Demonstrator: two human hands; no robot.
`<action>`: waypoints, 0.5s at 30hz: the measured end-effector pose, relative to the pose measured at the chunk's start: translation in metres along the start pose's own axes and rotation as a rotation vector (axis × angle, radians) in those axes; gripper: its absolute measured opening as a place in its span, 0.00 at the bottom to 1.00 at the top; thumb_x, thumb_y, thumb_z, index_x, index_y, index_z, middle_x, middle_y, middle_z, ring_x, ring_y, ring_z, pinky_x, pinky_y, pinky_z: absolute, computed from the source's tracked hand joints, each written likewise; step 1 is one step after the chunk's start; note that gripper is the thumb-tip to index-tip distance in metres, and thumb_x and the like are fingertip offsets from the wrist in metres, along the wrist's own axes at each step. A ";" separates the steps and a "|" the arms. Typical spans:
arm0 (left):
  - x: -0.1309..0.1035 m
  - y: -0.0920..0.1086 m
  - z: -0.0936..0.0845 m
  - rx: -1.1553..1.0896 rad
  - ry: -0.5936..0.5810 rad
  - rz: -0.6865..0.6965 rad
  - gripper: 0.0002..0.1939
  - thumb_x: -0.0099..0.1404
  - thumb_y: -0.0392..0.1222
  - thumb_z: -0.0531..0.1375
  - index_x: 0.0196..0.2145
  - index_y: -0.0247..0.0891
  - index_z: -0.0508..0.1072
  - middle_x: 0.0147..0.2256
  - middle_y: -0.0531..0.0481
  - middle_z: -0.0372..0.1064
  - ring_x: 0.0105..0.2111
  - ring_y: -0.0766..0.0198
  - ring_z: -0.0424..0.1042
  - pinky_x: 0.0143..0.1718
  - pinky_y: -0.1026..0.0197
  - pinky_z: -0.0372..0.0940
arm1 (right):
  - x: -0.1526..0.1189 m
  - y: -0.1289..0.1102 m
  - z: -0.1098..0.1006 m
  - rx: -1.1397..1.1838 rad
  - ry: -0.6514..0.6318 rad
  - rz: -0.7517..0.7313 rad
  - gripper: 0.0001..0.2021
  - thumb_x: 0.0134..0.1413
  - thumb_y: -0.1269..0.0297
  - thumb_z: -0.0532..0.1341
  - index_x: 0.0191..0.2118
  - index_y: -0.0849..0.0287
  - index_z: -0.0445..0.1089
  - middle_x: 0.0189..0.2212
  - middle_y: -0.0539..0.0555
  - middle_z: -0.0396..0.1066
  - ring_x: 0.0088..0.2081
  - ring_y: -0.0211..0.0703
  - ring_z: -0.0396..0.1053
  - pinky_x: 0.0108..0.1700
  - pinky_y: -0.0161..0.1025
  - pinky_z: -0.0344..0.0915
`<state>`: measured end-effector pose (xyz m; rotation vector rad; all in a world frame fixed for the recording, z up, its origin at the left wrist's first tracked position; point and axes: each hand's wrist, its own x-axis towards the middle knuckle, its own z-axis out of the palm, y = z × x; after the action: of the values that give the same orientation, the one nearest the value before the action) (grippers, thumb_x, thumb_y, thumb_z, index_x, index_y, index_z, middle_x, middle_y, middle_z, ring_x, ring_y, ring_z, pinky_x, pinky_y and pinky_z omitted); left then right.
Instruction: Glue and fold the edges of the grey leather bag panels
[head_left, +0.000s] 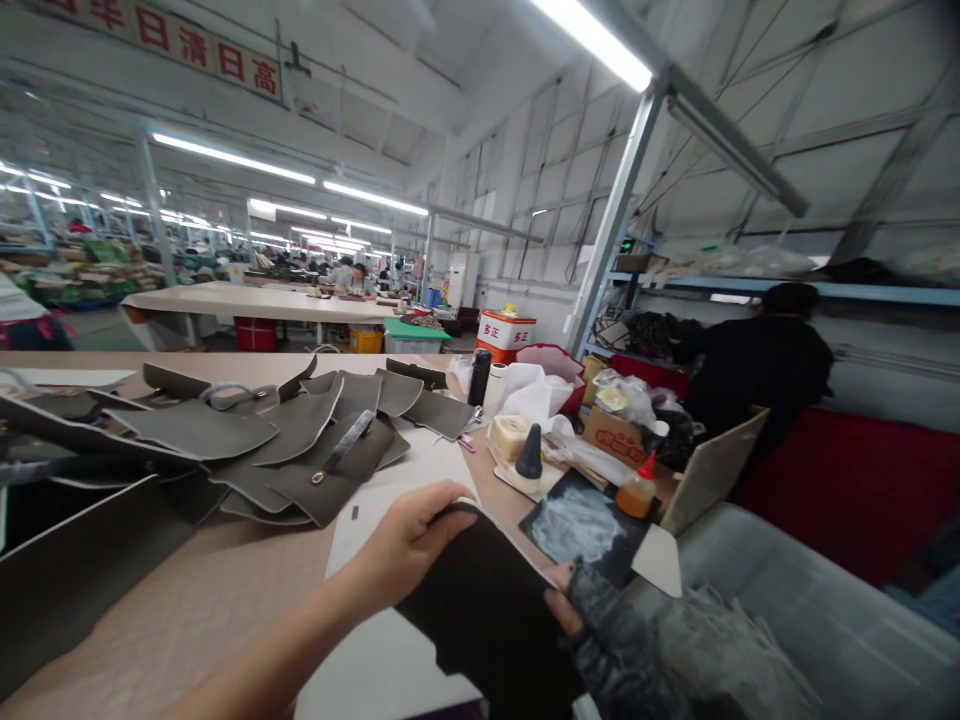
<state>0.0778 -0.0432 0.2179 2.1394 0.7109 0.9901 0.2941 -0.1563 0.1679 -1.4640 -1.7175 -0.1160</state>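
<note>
My left hand (417,528) pinches the top edge of a dark leather-like bag panel (487,600), thumb on the near face. Further right, my right hand (562,602) grips the panel's side edge. A dark sleeve covers much of that hand. The panel is held up, tilted, over a white sheet (360,650) on the table, and its lower end runs out of view. Left of my hands lie several grey-brown panels (315,475) with pale edges, heaped loosely. Some carry a strap or handle (349,445) with a metal fitting.
Right of my hands are a black board smeared white (577,525), a glue bottle with a red tip (637,485), a dark cone (529,455) and a tape roll (510,437). A black flask (480,378) stands behind. A person in black (757,360) is at the right shelves.
</note>
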 end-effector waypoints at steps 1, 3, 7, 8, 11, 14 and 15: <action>-0.001 0.003 0.001 0.006 -0.008 0.005 0.08 0.63 0.43 0.53 0.32 0.37 0.69 0.31 0.53 0.68 0.33 0.65 0.66 0.37 0.66 0.59 | 0.003 -0.003 0.005 0.013 0.000 -0.008 0.11 0.59 0.58 0.55 0.45 0.57 0.66 0.44 0.54 0.67 0.40 0.41 0.67 0.40 0.42 0.68; -0.002 0.010 0.002 0.019 -0.028 0.012 0.10 0.64 0.44 0.52 0.31 0.37 0.68 0.29 0.53 0.67 0.31 0.66 0.65 0.35 0.67 0.59 | 0.009 -0.010 0.013 0.041 0.008 -0.025 0.11 0.59 0.58 0.56 0.43 0.56 0.67 0.43 0.53 0.67 0.40 0.42 0.68 0.40 0.42 0.68; -0.005 0.020 0.009 0.057 -0.049 0.004 0.13 0.65 0.45 0.50 0.26 0.37 0.66 0.25 0.54 0.63 0.27 0.67 0.62 0.31 0.67 0.58 | 0.019 -0.023 0.019 0.091 0.037 -0.056 0.11 0.60 0.58 0.55 0.42 0.58 0.67 0.41 0.53 0.68 0.37 0.39 0.68 0.38 0.41 0.68; -0.006 0.022 0.011 0.059 -0.052 0.005 0.13 0.65 0.44 0.50 0.26 0.37 0.66 0.25 0.54 0.63 0.27 0.67 0.62 0.31 0.67 0.58 | 0.020 -0.026 0.019 0.101 0.045 -0.062 0.11 0.60 0.57 0.55 0.41 0.58 0.68 0.40 0.53 0.69 0.36 0.39 0.68 0.38 0.40 0.68; -0.008 0.026 0.018 0.042 -0.076 0.014 0.12 0.65 0.43 0.50 0.28 0.37 0.68 0.26 0.52 0.65 0.28 0.66 0.63 0.32 0.67 0.59 | 0.024 -0.032 0.021 0.127 0.081 -0.071 0.11 0.60 0.57 0.54 0.36 0.58 0.69 0.33 0.51 0.71 0.32 0.38 0.69 0.37 0.39 0.68; -0.008 0.028 0.022 0.008 -0.088 0.060 0.11 0.65 0.42 0.50 0.30 0.37 0.69 0.28 0.51 0.68 0.30 0.66 0.65 0.33 0.67 0.60 | 0.026 -0.034 0.026 0.154 0.149 -0.064 0.11 0.59 0.59 0.55 0.31 0.56 0.71 0.27 0.51 0.72 0.30 0.40 0.70 0.36 0.38 0.69; -0.008 0.028 0.022 -0.001 -0.080 0.074 0.11 0.64 0.41 0.50 0.30 0.37 0.69 0.28 0.51 0.68 0.29 0.66 0.65 0.33 0.68 0.60 | 0.027 -0.032 0.028 0.162 0.180 -0.058 0.11 0.59 0.59 0.55 0.30 0.55 0.72 0.26 0.51 0.72 0.30 0.41 0.70 0.36 0.37 0.69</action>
<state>0.0966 -0.0741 0.2243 2.2056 0.5964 0.9377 0.2531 -0.1298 0.1815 -1.2470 -1.5855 -0.1325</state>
